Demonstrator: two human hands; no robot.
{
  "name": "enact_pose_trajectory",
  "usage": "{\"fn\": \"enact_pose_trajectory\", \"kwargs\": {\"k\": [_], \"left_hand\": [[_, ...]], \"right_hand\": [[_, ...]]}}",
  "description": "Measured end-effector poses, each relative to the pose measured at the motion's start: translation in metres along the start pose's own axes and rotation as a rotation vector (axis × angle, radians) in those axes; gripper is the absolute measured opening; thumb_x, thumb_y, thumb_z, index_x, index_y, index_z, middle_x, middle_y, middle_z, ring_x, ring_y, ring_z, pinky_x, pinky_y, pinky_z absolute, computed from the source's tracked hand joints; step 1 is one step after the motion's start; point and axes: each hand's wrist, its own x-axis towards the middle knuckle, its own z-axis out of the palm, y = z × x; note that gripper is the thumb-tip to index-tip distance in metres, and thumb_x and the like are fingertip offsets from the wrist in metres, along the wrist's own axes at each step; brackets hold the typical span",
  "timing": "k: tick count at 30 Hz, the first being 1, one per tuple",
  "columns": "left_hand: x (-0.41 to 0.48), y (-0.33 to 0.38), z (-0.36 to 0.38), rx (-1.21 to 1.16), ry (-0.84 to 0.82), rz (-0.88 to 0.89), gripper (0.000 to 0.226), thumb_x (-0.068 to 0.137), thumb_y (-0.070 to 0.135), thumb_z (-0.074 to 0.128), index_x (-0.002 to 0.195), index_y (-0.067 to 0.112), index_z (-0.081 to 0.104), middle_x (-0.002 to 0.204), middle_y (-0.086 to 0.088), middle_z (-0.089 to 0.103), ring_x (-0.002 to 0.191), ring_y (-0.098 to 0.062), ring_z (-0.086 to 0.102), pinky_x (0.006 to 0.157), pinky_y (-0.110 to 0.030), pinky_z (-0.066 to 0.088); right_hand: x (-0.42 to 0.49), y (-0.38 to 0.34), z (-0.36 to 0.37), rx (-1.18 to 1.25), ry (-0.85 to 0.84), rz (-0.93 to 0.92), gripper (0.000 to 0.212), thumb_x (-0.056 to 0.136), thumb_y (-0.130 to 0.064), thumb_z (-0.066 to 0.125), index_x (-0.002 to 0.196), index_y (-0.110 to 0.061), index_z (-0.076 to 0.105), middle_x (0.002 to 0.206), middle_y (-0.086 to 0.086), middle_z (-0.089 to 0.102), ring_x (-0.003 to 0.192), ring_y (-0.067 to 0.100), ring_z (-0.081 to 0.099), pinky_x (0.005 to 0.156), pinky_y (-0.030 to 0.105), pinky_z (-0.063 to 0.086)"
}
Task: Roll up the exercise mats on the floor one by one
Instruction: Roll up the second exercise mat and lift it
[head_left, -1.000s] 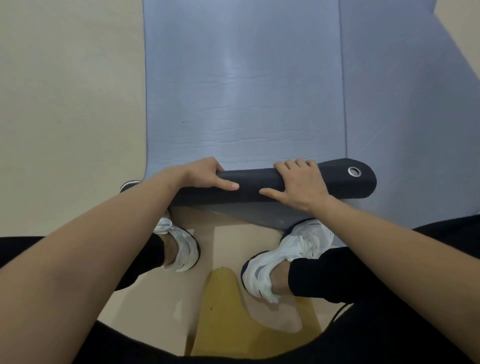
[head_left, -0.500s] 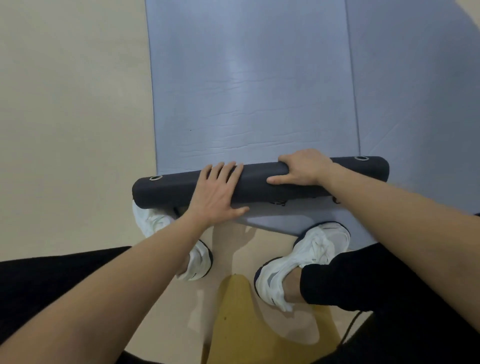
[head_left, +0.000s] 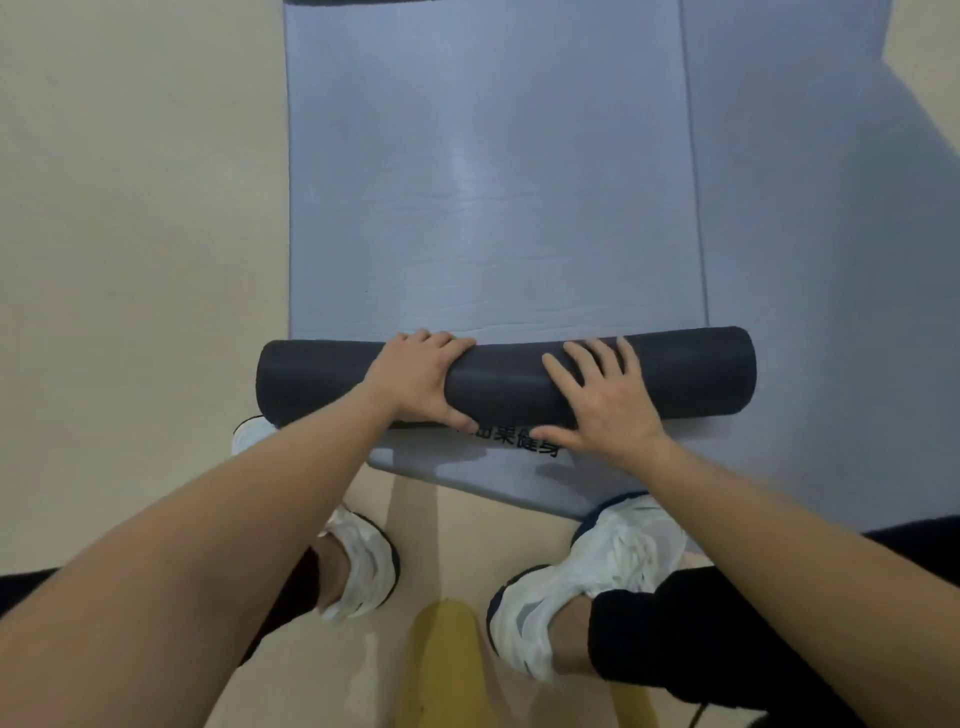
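A blue-grey exercise mat lies flat on the floor ahead of me, its near end wound into a dark roll lying crosswise. My left hand curls over the roll left of centre, fingers over the top and thumb at the near side. My right hand lies flat on the roll right of centre with fingers spread. A second blue-grey mat lies under and to the right of the first; its near edge with black printed characters shows below the roll.
Beige floor stretches to the left. My two white shoes stand just behind the mats. A yellow floor marking runs between my feet. A dark strip shows at the mat's far end.
The roll has grown thicker and moved forward along the mat. My left hand shifted from flat to curled over the roll; my right hand went from gripping to lying flat.
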Motion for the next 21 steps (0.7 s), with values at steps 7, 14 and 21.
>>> {"fn": "enact_pose_trajectory", "kwargs": {"k": [7, 14, 21], "left_hand": [[0.01, -0.008, -0.008, -0.007, 0.038, 0.012, 0.122, 0.054, 0.098, 0.059, 0.152, 0.027, 0.042, 0.136, 0.0, 0.047, 0.123, -0.024, 0.042, 0.103, -0.045, 0.045], [-0.029, 0.019, 0.018, 0.077, 0.507, 0.043, 0.096, 0.075, 0.07, 0.063, 0.149, 0.012, 0.048, 0.145, -0.012, 0.053, 0.131, -0.035, 0.051, 0.112, -0.051, 0.037], [0.01, 0.008, -0.013, 0.128, 0.31, -0.084, 0.106, 0.067, 0.084, 0.06, 0.15, 0.023, 0.036, 0.144, -0.005, 0.053, 0.128, -0.029, 0.051, 0.112, -0.047, 0.039]], "right_hand": [[0.01, 0.021, 0.012, -0.068, -0.038, -0.04, 0.104, 0.079, -0.09, 0.049, 0.152, -0.016, 0.041, 0.144, 0.025, 0.05, 0.134, 0.044, 0.047, 0.113, 0.065, 0.031], [0.043, 0.044, -0.002, -0.013, 0.024, -0.148, 0.094, 0.084, -0.09, 0.039, 0.138, -0.014, 0.054, 0.11, 0.013, 0.063, 0.099, 0.033, 0.061, 0.093, 0.046, 0.047], [0.099, 0.062, -0.047, 0.281, -0.356, -0.04, 0.081, 0.079, -0.085, 0.056, 0.139, -0.032, 0.045, 0.112, -0.002, 0.064, 0.099, 0.024, 0.063, 0.074, 0.036, 0.044]]}}
